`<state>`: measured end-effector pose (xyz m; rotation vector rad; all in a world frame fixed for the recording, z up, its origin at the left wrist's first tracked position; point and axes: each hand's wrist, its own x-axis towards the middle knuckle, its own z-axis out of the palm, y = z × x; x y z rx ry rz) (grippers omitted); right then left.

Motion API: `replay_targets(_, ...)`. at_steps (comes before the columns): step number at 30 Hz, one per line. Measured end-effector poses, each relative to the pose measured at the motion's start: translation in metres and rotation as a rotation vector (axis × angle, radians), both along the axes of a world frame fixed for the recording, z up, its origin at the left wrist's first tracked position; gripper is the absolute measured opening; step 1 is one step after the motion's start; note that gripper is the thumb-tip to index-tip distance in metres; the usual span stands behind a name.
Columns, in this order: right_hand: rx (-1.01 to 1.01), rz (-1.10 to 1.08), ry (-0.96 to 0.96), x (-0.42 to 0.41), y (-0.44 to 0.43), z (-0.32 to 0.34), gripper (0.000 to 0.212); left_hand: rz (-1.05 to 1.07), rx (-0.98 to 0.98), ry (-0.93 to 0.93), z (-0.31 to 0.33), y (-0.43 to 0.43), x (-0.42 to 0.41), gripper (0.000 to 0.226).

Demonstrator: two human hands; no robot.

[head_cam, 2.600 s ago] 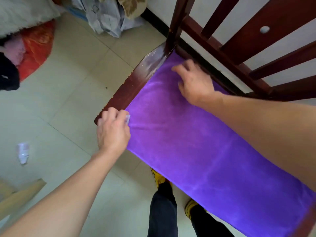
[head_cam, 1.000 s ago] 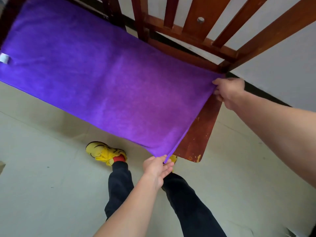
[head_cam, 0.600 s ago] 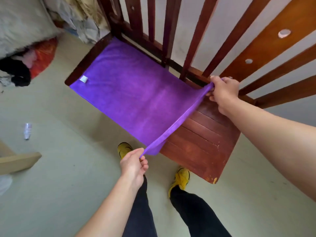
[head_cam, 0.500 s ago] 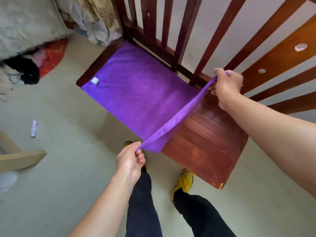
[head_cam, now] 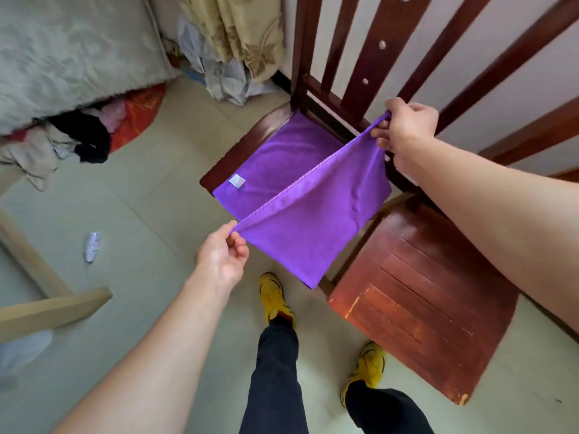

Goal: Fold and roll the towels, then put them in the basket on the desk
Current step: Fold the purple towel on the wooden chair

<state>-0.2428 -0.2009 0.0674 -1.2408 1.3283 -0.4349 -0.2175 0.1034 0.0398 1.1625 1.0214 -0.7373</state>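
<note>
Purple towel (head_cam: 313, 220) is half on the dark wooden seat (head_cam: 423, 292), half lifted. The far-left part lies flat on the seat, white label (head_cam: 237, 181) facing up near the seat's front edge. The other end is raised and doubled over, its hem stretched taut in a straight line between both hands, with loose cloth hanging below the hem past the seat's front edge.

Left hand (head_cam: 219, 258) is in front of the seat, thumb and fingers pinching the near corner of the towel. Right hand (head_cam: 404, 133) is up by the slatted backrest (head_cam: 372, 51), fingers curled, pinching the far corner. Right part of the seat is bare, red-brown slats showing.

Below the seat front: tiled floor (head_cam: 141, 214), the person's yellow shoes (head_cam: 275, 296) and dark trousers (head_cam: 275, 371). Left of the seat on the floor: a crumpled white scrap (head_cam: 92, 245) and a pale wooden frame (head_cam: 47, 308). Farther left: a clothes pile (head_cam: 78, 136) under a grey bed cover (head_cam: 62, 51). Behind the seat's left end: a patterned curtain (head_cam: 244, 32).
</note>
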Motion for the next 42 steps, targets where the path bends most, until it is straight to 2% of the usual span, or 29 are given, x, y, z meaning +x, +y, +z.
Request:
replay_targets(3, 0.035, 0.019, 0.041, 0.034, 0.001, -0.022, 0.017, 0.018, -0.022, 0.023, -0.018, 0.004, 0.036, 0.016)
replay_targets(12, 0.073, 0.129, 0.168, 0.114, -0.002, -0.085, 0.019, 0.1, -0.094, 0.066, -0.085, 0.01, 0.111, 0.015)
replay_targets(21, 0.062, 0.24, 0.292, 0.183, -0.001, -0.156, 0.019, 0.175, -0.064, 0.164, -0.155, 0.011, 0.164, 0.015)
replay_targets(27, 0.137, 0.357, 0.36, 0.208, -0.004, -0.206, 0.02, 0.189, 0.034, 0.193, -0.193, 0.004, 0.188, 0.012)
replay_targets(30, 0.146, 0.404, 0.356, 0.206, -0.004, -0.212, 0.01, 0.136, 0.153, 0.127, -0.19, -0.008, 0.191, 0.007)
replay_targets(31, 0.145, 0.406, 0.34, 0.203, -0.003, -0.209, 0.008, 0.107, 0.22, 0.078, -0.188, -0.013, 0.19, 0.004)
replay_targets(33, 0.129, 0.406, 0.308, 0.194, 0.001, -0.199, 0.012, -0.025, 0.38, -0.08, -0.181, -0.02, 0.185, 0.016)
replay_targets(36, -0.02, 0.391, 0.323, 0.16, 0.01, -0.185, 0.012, -0.495, 0.533, -0.381, -0.165, -0.033, 0.166, 0.022)
replay_targets(39, -0.022, 0.432, 0.385, 0.107, 0.025, -0.182, 0.017, -0.931, 0.42, -0.49, -0.152, -0.048, 0.126, 0.015)
replay_targets(42, 0.227, 0.505, 0.48, 0.052, 0.036, -0.188, 0.019, -1.198, 0.256, -0.363, -0.162, -0.058, 0.079, 0.009)
